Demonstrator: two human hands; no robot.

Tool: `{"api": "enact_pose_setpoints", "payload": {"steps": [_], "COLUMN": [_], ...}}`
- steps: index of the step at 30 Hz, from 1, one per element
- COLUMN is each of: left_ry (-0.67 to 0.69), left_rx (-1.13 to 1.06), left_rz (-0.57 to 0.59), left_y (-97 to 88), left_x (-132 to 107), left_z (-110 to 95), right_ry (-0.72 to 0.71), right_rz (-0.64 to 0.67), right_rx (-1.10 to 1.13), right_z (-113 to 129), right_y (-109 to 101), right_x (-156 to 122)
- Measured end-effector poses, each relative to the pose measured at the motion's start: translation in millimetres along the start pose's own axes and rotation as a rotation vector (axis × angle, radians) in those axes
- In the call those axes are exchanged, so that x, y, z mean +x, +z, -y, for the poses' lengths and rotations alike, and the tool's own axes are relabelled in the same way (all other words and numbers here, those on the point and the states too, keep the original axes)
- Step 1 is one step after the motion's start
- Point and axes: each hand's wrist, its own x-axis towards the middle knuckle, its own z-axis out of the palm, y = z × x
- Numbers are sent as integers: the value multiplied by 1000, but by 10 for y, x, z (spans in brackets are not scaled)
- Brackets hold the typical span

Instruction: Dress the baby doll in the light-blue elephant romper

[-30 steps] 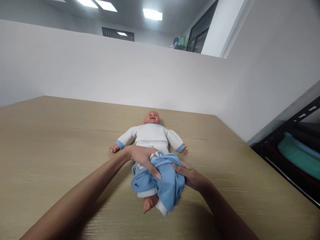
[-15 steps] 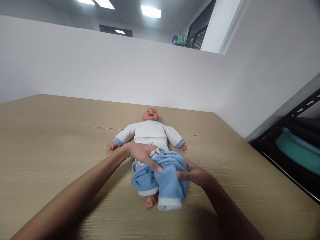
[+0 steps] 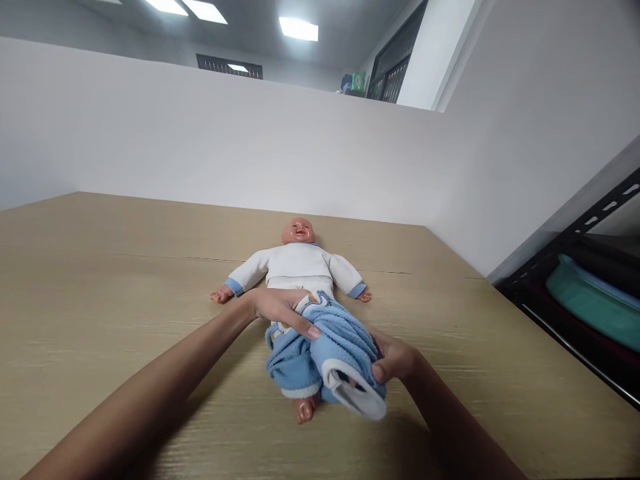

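Note:
A baby doll (image 3: 299,265) in a white top lies on its back on the wooden table (image 3: 100,293), head away from me. Light blue fleece trousers (image 3: 320,347) cover its legs. My left hand (image 3: 280,308) lies across the doll's waist, fingers pressed on the waistband. My right hand (image 3: 395,359) grips the trouser leg near its white cuff (image 3: 353,395), which is lifted and turned toward me. One bare foot (image 3: 304,408) sticks out of the other leg.
A white partition wall (image 3: 225,147) runs behind the table. At the right stands a black metal rack (image 3: 570,280) holding a teal basin (image 3: 595,303). The table's right edge runs close to the rack.
My right hand has slid down the trouser leg toward the cuff and lifted it, so the cuff's opening now faces me. My left hand stays on the waist.

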Motion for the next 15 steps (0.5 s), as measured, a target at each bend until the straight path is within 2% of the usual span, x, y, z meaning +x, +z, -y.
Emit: {"api": "enact_pose_setpoints", "payload": {"steps": [4, 8, 12, 15], "left_ry": [15, -38, -54, -49], "left_rx": [-101, -155, -121, -89], "left_rz": [72, 23, -36, -82], "left_y": [91, 118, 90, 74], "left_x": [58, 62, 30, 16], "left_z": [-16, -1, 40, 68], "right_ry": [-72, -65, -116, -123], "right_rz": [-218, -222, -196, -284], "right_rx": [121, 157, 14, -90], "right_z": [43, 122, 140, 84], "right_y": [118, 187, 138, 78], "right_x": [87, 116, 64, 63]}}
